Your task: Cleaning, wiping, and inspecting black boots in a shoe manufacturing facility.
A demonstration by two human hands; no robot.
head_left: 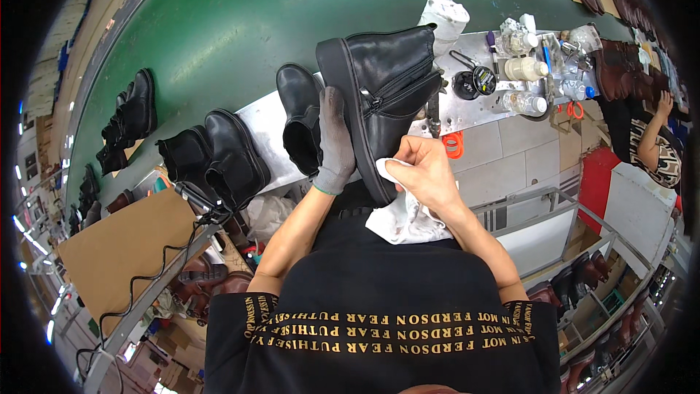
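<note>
A black ankle boot with a side zip (390,80) is held up in front of me, tilted, its thick sole toward the left. My left hand (335,142), in a grey glove, grips it by the sole; the fingers that reach behind are hidden. My bare right hand (425,173) pinches a white cloth (408,220) and presses it to the boot near its lower end. Most of the cloth hangs down below the fingers. Just left of my gloved hand, another black boot (300,117) stands on the metal bench top.
More black boots (235,153) stand at left by a green surface (240,14). Right of the held boot are a white roll (443,18), a round black tin (481,80), several bottles (526,68) and orange-handled scissors (453,144). Another person (652,138) sits at far right.
</note>
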